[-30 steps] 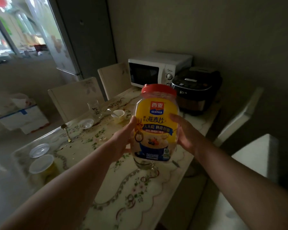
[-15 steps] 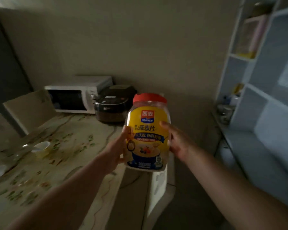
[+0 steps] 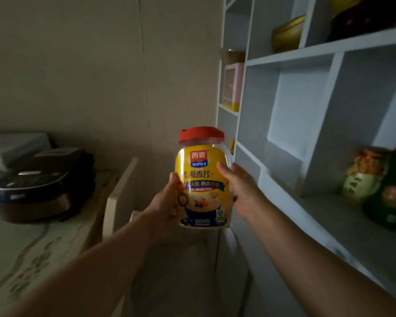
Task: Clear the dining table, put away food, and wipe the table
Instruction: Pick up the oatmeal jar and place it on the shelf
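Observation:
A clear plastic oat jar with a red lid and a yellow and blue label is held upright in front of me at chest height. My left hand grips its left side and my right hand grips its right side, fingers curled behind it. The jar hangs in the air between the dining table on the left and a white shelf unit on the right.
A dark rice cooker stands on the table at the left with a white microwave behind it. A white chair back is by the table's end. The shelf unit holds a pink box, a golden bowl and jars.
My view has swung right, away from the table toward the shelf unit. Both hands have kept hold of the oat jar and carried it along.

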Tool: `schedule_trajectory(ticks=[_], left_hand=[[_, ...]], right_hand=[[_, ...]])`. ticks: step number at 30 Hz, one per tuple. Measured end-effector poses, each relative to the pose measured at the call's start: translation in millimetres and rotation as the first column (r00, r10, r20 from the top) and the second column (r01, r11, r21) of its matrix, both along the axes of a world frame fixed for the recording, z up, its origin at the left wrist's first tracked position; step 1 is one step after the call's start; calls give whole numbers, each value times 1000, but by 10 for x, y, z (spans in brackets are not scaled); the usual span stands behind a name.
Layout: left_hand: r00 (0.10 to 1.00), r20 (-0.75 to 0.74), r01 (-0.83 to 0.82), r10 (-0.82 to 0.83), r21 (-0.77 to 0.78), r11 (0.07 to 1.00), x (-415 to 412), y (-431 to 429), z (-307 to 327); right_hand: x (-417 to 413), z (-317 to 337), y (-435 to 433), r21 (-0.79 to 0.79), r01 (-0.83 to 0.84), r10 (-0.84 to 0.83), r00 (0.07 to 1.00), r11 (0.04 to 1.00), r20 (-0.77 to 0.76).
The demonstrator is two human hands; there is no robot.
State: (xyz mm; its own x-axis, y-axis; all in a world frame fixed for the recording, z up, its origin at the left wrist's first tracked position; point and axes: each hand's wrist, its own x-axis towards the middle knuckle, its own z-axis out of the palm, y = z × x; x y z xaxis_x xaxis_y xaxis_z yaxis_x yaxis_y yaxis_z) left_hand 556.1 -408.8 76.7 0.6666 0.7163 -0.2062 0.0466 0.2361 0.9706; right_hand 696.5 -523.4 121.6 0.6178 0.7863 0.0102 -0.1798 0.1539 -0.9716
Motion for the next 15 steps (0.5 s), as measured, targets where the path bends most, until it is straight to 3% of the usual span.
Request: schedule_trajectory(ticks=[9, 15], left_hand=[[994, 110, -22, 17, 46, 999, 1197, 418, 411], [988, 138, 58, -68, 73, 996, 1957, 607, 613]], right_hand=[[903, 335, 248, 96, 184, -194, 975, 978, 107], [1276, 374, 464, 129, 397, -417, 878, 909, 233]])
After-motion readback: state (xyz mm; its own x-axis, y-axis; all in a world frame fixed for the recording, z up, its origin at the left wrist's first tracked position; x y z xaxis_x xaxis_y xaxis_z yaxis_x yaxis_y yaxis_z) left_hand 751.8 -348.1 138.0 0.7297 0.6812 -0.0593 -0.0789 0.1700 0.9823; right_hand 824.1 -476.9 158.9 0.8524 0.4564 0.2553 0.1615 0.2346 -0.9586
